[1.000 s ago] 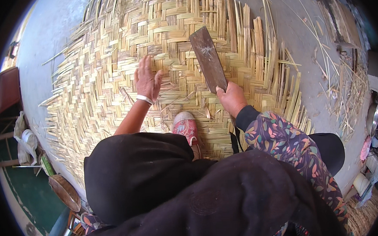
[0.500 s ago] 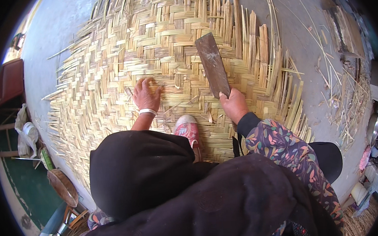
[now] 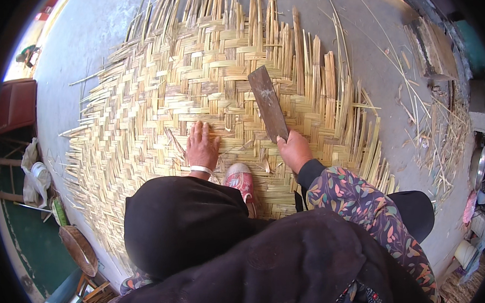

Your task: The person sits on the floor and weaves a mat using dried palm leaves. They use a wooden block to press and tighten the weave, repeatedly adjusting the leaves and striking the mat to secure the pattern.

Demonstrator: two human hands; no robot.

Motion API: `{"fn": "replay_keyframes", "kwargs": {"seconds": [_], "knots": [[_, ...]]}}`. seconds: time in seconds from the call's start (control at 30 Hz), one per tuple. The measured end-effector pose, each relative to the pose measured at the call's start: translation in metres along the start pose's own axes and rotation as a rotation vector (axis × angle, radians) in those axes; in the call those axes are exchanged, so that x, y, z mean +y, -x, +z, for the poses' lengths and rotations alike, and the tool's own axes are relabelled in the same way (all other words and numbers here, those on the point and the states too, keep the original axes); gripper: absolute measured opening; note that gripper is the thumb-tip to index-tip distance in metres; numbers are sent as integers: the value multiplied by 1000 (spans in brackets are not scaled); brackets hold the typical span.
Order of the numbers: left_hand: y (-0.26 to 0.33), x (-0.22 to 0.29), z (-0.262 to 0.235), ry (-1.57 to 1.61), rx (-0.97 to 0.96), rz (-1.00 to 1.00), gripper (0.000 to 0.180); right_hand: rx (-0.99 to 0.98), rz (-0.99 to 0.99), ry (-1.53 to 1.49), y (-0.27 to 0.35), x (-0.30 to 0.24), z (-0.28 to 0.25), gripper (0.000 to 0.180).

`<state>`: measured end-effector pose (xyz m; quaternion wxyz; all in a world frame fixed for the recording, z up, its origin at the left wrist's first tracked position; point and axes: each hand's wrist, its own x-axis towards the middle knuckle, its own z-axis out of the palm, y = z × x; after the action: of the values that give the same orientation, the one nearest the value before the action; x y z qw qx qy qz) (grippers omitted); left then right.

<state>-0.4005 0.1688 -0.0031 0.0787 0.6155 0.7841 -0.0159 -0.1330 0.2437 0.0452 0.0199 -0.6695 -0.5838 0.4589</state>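
Note:
A large mat of woven flat reed strips [image 3: 161,101] spreads over the floor in front of me, in a zigzag weave with loose strip ends along its far and right edges. My left hand [image 3: 202,149] lies flat on the mat, palm down with fingers stretched out, left of my shoe. In my right hand [image 3: 295,150] is the near end of a long flat brown blade-like slab [image 3: 268,103], wood or metal I cannot tell. Its far end points away from me over the mat. My thumb rests on its upper face.
My pink patterned shoe [image 3: 239,178] stands on the mat between my hands. Loose reed strips [image 3: 442,145] litter the grey floor [image 3: 381,59] at the right, near a wooden block [image 3: 434,51]. At the left are a white bag [image 3: 34,175] and a shallow brown basket [image 3: 77,250].
My left hand has gone from bent fingers to lying flat, a little to the right of where it was. The right hand still holds the brown slab. The whole view has shifted slightly.

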Motion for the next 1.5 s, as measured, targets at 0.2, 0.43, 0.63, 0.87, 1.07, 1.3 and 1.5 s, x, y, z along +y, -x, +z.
{"fn": "replay_keyframes", "kwargs": {"seconds": [0.2, 0.43, 0.63, 0.87, 1.07, 1.3, 1.5], "knots": [[-2, -5, -4, -113, -66, 65, 64, -49, -40, 65, 4, -6, 1, 32], [-16, -9, -30, -157, -222, 140, 64, -83, -71, 80, 9, -10, -4, 28], [-64, -15, -54, -70, -82, 249, 38, -47, -117, 97, 8, -27, -39, 31], [-145, 34, -58, -28, -5, 382, 55, 224, -200, 95, -22, -45, -88, 29], [-195, 89, -27, -45, -106, 553, 74, 58, -2, 183, -49, -23, -80, 27], [-208, 102, -2, 43, -5, 493, 66, -37, 158, 151, -53, -21, -83, 29], [-212, 98, -7, 305, 55, 434, 59, -95, 226, 148, -58, -20, -90, 31]]}}
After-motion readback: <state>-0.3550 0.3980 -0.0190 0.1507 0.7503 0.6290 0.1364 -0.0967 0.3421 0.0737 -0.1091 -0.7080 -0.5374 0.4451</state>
